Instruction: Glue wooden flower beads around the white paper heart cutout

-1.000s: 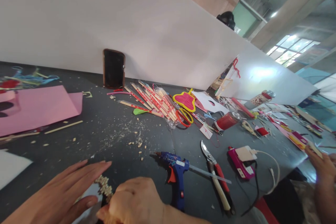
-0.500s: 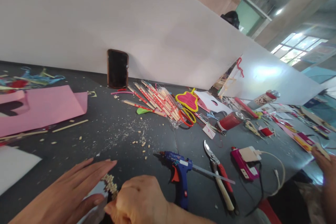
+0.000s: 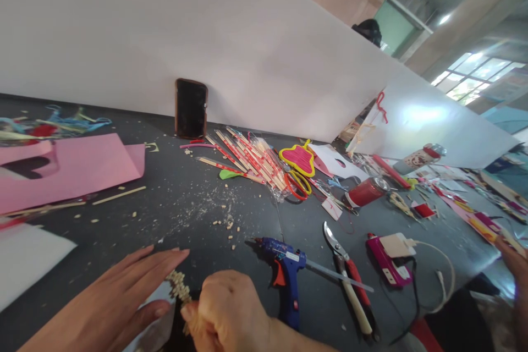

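My left hand [image 3: 124, 302] lies with fingers stretched out over a whitish sheet [image 3: 159, 322] at the bottom edge. Along the sheet's right side, by my fingertips, runs a lumpy strip of small pale wooden bits [image 3: 178, 286]. My right hand [image 3: 233, 308] is closed, its thumb touching the lower end of that strip; whatever its fingers hold is hidden. Just right of it rests a blue glue gun [image 3: 289, 267] with a clear glue stick in its back. Further right lie pruning shears [image 3: 348, 275] with one red and one cream handle.
Wooden crumbs [image 3: 230, 225] are scattered ahead of my hands. Behind them are wrapped chopsticks [image 3: 247, 157], scissors [image 3: 297, 186] and a phone [image 3: 191, 109] against a white partition [image 3: 165, 22]. Pink card [image 3: 91, 165] lies left; a red can [image 3: 367, 192] and magenta power strip [image 3: 388, 261] right. Another person's hand [image 3: 513, 264] shows.
The whole view has shifted slightly, so the things on the table appear a little further right. Both hands keep nearly the same pose by the wooden strip.
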The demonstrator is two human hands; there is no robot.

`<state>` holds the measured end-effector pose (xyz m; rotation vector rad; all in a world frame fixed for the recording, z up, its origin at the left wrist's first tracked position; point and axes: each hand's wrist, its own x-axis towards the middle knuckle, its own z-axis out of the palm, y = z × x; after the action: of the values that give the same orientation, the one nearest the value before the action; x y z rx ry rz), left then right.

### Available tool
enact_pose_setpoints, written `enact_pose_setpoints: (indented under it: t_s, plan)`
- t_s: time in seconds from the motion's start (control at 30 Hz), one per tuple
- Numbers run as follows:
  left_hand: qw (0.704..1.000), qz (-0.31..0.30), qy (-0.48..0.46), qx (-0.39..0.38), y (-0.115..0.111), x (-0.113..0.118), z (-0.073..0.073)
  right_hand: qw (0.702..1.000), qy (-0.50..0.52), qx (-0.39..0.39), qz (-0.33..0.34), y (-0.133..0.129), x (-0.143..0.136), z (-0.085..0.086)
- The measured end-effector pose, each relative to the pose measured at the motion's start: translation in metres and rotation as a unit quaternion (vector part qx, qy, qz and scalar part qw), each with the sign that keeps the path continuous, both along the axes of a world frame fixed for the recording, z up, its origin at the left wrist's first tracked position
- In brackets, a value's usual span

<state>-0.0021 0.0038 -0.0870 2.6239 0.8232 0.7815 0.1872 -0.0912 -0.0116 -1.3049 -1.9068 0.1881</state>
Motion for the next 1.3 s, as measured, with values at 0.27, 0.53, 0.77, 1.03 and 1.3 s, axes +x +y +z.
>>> enact_pose_setpoints:
  t_s: [0.27, 0.53, 0.77, 1.03, 1.3]
  plan:
    - [1.000, -0.003, 0.007, 0.001, 0.005, -0.004, 0.052, 0.998, -0.004, -0.042, -0.043, -0.004, 0.009, 0.011]
    - [0.982, 0.113, -0.134, -0.073, 0.013, -0.005, 0.076, 0.995, 0.084, -0.061, -0.008, 0.005, 0.016, -0.001]
    - [0.967, 0.173, -0.161, -0.092, 0.014, -0.010, 0.082, 0.998, 0.049, -0.023, -0.045, 0.005, 0.019, -0.005]
    - [0.951, 0.193, -0.176, -0.165, 0.011, -0.012, 0.087, 0.999, -0.012, -0.020, -0.027, 0.012, 0.015, -0.002]
    - [0.784, -0.174, -0.351, -0.481, 0.002, -0.008, 0.094, 0.991, 0.099, -0.090, -0.023, 0.008, 0.008, 0.003]
